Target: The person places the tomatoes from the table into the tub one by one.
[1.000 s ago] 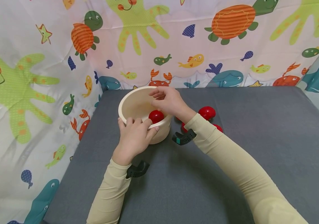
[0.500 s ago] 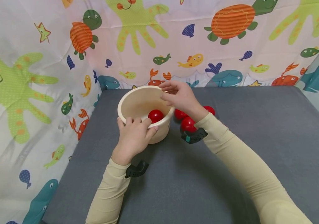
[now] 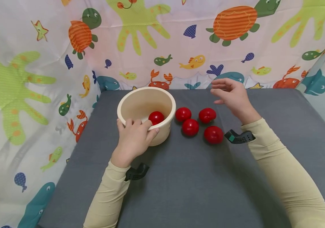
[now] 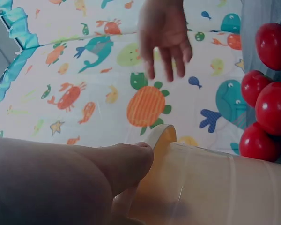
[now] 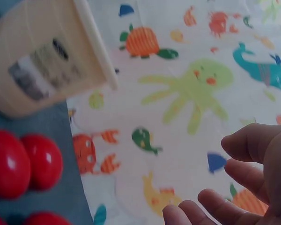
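Note:
A cream plastic tub (image 3: 163,131) stands on the left side of the table. My left hand (image 3: 132,137) grips its near rim, fingers bent over the edge and thumb along the outside; the left wrist view shows the thumb at the tub's rim (image 4: 161,136). Inside lies one shiny, round, tomato-like red thing (image 3: 156,117). Several more, such as the nearest red one (image 3: 213,135), sit grouped on the table just right of the tub. My right hand (image 3: 233,98) is raised above and right of this group, fingers loosely bent and holding nothing.
A dark grey cloth covers the table (image 3: 179,190). Behind it and along the sides hangs a white curtain (image 3: 174,41) printed with sea animals. The tub's outer wall carries a label (image 5: 47,70).
My right hand has moved from over the tub to the right, past the red things, uncovering them. My left hand keeps its grip on the tub's rim.

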The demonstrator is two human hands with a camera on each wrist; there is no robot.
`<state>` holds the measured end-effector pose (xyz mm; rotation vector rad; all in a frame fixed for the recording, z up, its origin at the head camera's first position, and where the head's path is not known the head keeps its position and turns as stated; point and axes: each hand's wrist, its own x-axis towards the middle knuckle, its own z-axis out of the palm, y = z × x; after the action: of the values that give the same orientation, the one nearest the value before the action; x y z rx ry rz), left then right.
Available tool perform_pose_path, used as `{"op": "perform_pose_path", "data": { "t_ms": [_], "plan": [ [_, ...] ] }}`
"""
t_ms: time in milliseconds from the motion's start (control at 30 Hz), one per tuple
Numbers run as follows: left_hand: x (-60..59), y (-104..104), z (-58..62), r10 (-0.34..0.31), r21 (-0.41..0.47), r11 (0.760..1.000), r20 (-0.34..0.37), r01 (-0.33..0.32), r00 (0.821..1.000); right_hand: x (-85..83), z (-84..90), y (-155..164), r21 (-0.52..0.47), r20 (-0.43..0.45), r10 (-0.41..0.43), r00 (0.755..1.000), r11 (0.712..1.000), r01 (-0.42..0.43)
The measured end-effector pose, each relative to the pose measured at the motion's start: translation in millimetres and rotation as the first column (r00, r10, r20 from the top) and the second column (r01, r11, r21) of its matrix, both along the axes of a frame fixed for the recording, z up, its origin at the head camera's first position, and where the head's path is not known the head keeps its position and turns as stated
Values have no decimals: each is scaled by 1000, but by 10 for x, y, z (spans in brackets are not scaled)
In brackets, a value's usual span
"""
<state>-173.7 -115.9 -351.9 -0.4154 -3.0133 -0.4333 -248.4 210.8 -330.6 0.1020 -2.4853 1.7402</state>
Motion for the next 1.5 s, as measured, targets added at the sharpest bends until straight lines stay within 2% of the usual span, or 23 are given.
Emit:
{"op": "perform_pose_path", "data": {
  "t_ms": [167,300,600,733,900,1033,1500],
  "plan": [
    [-5,-14,-5,1,4,1000,11,-1,1000,64,-139,292,-6,8,-60,998,998,60],
    [-4,-11,-11,-1,2,1000,14,1,1000,139,-292,446,16,48,-82,995,997,82],
    [-16,-5,-10,-9,5,1000,20,8,1000,315,-653,624,2,115,-60,992,998,60],
    [-21,-3,-1,-4,6,1000,29,4,1000,369,-765,658,-44,129,-40,991,998,46],
    [-18,-7,6,-3,5,1000,22,3,1000,394,-867,674,-118,151,-7,988,993,25],
    [-9,-20,6,2,5,1000,23,-2,1000,383,-918,678,-121,161,13,987,993,6],
    [-8,-10,19,0,9,1000,35,0,999,367,-1050,639,8,212,84,974,996,-88]
  ]
}}
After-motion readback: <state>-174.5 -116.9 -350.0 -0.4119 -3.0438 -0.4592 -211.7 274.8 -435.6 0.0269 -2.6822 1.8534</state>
